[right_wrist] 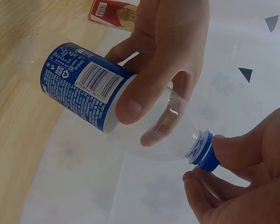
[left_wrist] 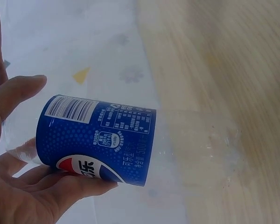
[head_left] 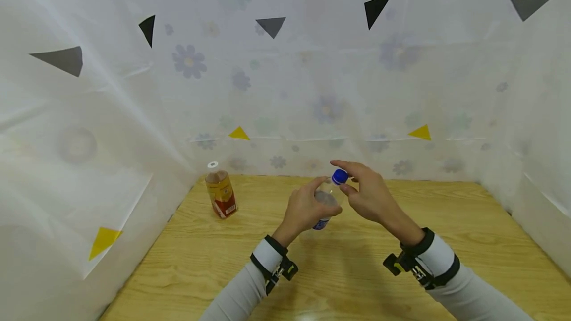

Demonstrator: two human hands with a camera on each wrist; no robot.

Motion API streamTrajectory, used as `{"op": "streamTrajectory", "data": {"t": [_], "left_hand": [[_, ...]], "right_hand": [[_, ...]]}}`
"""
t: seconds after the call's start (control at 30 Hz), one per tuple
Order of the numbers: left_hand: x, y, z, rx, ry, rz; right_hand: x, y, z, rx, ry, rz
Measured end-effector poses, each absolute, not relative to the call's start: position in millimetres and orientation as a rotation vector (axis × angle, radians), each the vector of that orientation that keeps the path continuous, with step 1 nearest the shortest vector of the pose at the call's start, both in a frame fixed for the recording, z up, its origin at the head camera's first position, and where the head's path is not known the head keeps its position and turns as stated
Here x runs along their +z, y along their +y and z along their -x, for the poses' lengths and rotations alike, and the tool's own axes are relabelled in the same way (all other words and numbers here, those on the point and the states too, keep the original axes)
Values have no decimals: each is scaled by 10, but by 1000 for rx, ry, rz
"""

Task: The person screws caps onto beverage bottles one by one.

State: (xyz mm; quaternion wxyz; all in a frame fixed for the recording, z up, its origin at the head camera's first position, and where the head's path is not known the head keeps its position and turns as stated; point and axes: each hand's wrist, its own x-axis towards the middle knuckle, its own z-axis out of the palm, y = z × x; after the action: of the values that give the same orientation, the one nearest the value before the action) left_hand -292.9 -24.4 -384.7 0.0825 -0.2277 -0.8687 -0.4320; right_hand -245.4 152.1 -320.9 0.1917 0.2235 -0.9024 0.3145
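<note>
A clear plastic bottle (right_wrist: 154, 137) with a blue Pepsi label (left_wrist: 95, 135) is tilted above the table, its blue cap (head_left: 340, 177) at the upper end. My left hand (head_left: 308, 207) grips it around the upper body, just above the label, thumb on one side and fingers on the other. No drink shows inside the bottle. At the neck, my right hand (head_left: 371, 193) has its thumb against the cap and fingertips at the cap's other side. Its index finger reaches out past the cap in the head view.
A bottle with amber contents (head_left: 221, 194), a white cap and a yellow-and-red label stands at the table's back left. White floral sheeting (head_left: 285, 88) with black, grey and yellow triangles encloses the wooden table (head_left: 187, 271) at the back and sides.
</note>
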Motion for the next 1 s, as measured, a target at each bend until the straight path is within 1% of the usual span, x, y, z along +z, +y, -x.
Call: {"op": "streamTrajectory", "data": {"t": [0.23,1.0], "left_hand": [[-3854,-251,2921,-1303,-2596,685],[-3858,-235,2933,-1298,-2593,683]], "right_hand": [[-3242,1516,2466,935,-2537,-581],[-3293,1526,2483,940,-2496,-565]]}}
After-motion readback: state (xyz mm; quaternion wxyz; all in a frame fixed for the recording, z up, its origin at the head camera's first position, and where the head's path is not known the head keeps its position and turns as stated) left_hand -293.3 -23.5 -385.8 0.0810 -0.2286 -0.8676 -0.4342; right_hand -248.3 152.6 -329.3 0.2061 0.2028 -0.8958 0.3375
